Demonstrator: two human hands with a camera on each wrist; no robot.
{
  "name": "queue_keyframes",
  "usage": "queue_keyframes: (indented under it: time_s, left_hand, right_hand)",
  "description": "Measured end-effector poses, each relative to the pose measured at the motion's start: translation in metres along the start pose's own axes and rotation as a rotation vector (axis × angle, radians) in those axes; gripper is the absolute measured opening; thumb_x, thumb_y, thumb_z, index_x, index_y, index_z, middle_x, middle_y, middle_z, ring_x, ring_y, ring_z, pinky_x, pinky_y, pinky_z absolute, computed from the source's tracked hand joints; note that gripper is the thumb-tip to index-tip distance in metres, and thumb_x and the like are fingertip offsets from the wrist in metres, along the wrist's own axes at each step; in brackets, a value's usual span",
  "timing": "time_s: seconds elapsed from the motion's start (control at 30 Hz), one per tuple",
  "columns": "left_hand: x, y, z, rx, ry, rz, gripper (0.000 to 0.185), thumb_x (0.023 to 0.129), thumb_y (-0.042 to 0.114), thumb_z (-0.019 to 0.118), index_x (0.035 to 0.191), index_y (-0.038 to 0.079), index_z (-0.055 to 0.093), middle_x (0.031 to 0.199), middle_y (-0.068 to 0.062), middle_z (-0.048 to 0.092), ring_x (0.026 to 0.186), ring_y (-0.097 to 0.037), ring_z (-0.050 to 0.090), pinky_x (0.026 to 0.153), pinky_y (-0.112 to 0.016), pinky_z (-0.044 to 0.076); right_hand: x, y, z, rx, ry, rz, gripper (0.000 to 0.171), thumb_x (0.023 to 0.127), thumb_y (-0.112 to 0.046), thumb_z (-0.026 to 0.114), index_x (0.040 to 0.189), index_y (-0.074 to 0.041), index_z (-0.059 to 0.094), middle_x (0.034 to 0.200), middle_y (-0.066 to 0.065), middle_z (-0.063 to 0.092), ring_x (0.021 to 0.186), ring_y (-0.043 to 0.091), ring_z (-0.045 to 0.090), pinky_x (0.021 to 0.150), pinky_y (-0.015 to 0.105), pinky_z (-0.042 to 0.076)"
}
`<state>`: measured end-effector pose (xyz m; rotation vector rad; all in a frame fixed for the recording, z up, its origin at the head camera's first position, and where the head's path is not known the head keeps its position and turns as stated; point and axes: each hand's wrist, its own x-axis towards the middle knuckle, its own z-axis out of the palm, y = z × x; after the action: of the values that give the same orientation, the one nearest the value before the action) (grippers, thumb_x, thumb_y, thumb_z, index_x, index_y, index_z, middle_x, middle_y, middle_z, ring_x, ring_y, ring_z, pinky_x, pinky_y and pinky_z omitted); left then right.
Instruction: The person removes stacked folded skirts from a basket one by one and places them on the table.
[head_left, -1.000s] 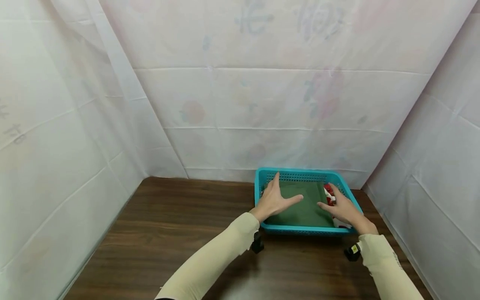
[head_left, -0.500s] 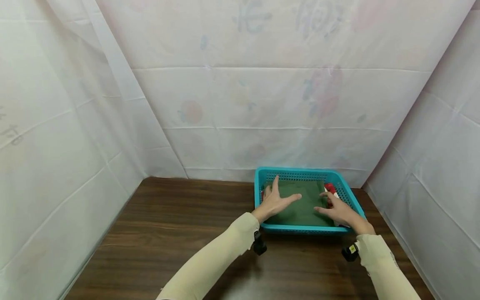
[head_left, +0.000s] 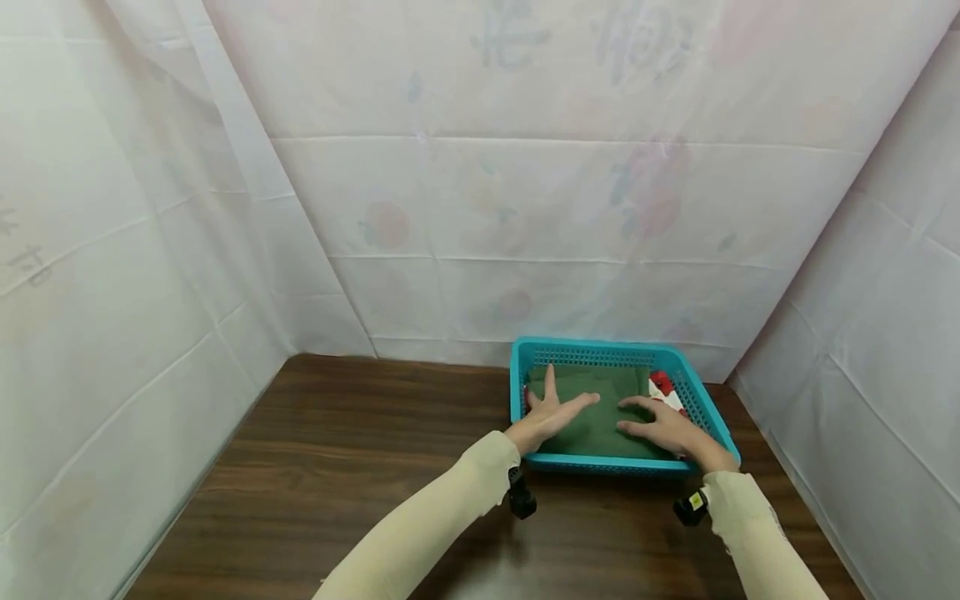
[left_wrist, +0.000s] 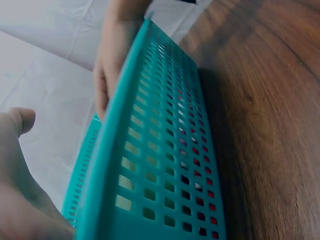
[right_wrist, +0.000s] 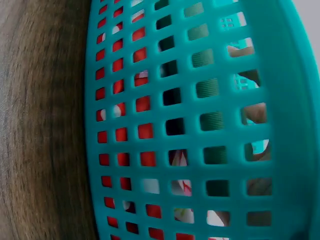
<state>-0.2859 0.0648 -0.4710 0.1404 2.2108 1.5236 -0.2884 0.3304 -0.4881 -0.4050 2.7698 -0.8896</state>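
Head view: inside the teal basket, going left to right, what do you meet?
Basket's left wall → left hand flat on the green cloth → right hand on the same cloth → red-and-white item → basket's right wall.

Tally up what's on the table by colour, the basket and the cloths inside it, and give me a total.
Teal: 1, the basket
Green: 1, the folded cloth under the left hand and the right hand
Red and white: 1, the cloth at the basket's right side
Total: 3
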Motion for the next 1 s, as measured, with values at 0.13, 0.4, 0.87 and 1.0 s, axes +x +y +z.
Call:
queue_keyframes:
  time_s: [0.13,0.4,0.87,1.0]
  left_hand:
    - [-0.0019,0.0019,0.0002,-0.044,-0.03,-0.017,0.113,0.086,0.079,0.06,0.161,0.044,-0.018,0.171,-0.025,-0.009,0.158,-0.048,0.002,0.119,-0.071,0.021]
    - [0.0003,-0.0032,0.0049,-0.006,-0.048,-0.027,0.113,0.088,0.073,0.061,0.164,0.036,-0.014,0.172,-0.021,0.0,0.158,-0.046,0.008,0.12,-0.068,0.022]
    - [-0.0004,-0.0044,0.004,0.007,-0.036,-0.024,0.109,0.088,0.072,0.062,0.165,0.037,-0.006,0.173,-0.015,-0.005,0.159,-0.044,0.005,0.119,-0.068,0.025]
    - [-0.0004,-0.0041,0.0044,0.0,0.002,-0.053,0.111,0.088,0.071,0.063,0.167,0.031,-0.004,0.171,-0.021,-0.012,0.157,-0.049,0.001,0.118,-0.07,0.025]
  right_hand:
    - [-0.0023,0.0017,0.0016,-0.003,-0.016,-0.045,0.05,0.101,-0.041,0.065,0.138,-0.008,0.064,0.146,0.027,0.055,0.133,0.05,0.051,0.101,0.065,0.047]
    - [-0.0009,0.0016,0.0052,0.002,-0.038,-0.084,0.054,0.1,-0.039,0.067,0.144,-0.008,0.06,0.148,0.023,0.056,0.136,0.047,0.05,0.105,0.064,0.046]
    - [-0.0025,-0.0066,-0.0008,0.08,0.076,-0.149,0.047,0.102,-0.019,0.066,0.146,-0.004,0.058,0.144,0.03,0.056,0.081,0.017,0.064,0.067,0.029,0.049]
    - [-0.007,-0.0073,-0.0042,0.145,0.14,-0.122,0.048,0.102,-0.019,0.066,0.147,-0.007,0.057,0.139,0.03,0.06,0.057,0.011,0.059,0.057,0.028,0.05]
